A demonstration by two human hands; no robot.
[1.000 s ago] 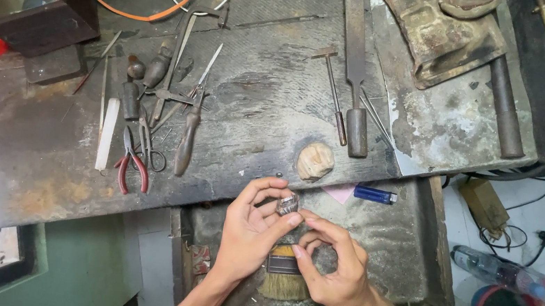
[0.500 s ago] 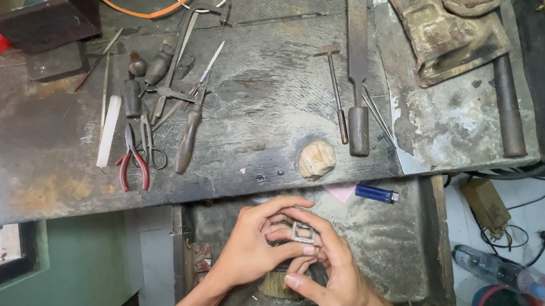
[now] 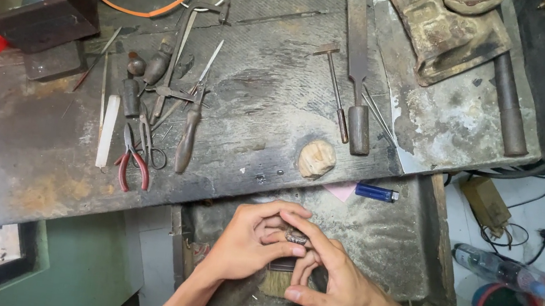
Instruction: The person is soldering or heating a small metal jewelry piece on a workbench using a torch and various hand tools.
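Scarred wooden workbench [image 3: 258, 102] — red-handled pliers [image 3: 133, 163], long file [image 3: 356, 66], small hammer [image 3: 335, 87], blue lighter [image 3: 376, 192]

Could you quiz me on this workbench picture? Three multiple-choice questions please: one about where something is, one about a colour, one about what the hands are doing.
1. Where does the blue lighter lie?
A. on the edge of the pulled-out drawer, below the bench top
B. among the pliers at the left
C. on the floor

2. What colour are the handles of the pliers?
A. green
B. red
C. yellow

3. How is the small metal piece held?
A. it lies loose on the bench
B. in one hand only
C. between both hands over the drawer

Answers: 1 A, it sits right of the pink scrap. 2 B, red grips show. 3 C, the left hand and right hand close their fingers round it.
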